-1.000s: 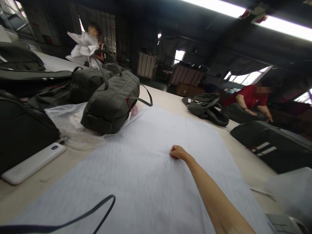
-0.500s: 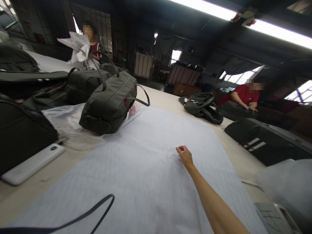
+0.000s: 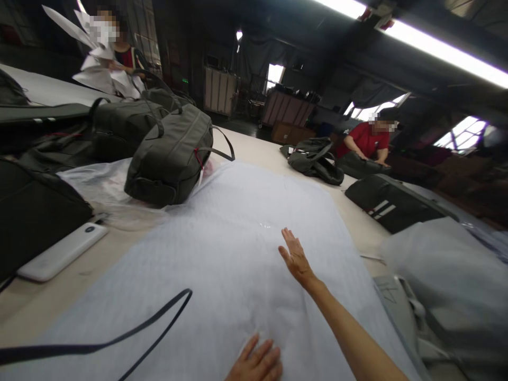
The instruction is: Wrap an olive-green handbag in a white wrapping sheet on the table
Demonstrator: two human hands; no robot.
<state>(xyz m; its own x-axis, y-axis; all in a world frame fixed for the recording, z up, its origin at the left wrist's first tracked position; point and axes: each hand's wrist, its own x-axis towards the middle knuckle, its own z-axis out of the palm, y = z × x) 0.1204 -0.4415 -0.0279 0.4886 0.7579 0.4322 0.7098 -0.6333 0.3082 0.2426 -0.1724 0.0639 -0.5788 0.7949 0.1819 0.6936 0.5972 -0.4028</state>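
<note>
White foam sheet [image 3: 222, 248] under both flat hands [image 3: 294, 258].

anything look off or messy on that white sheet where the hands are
Mostly tidy. The white sheet lies flat under the open right hand and left hand. A loose black strap trails across its near corner, and the grey duffel bag sits on its far edge over crumpled clear plastic.

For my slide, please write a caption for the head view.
Both hands, right hand and left hand, lie flat on white sheet.
</note>
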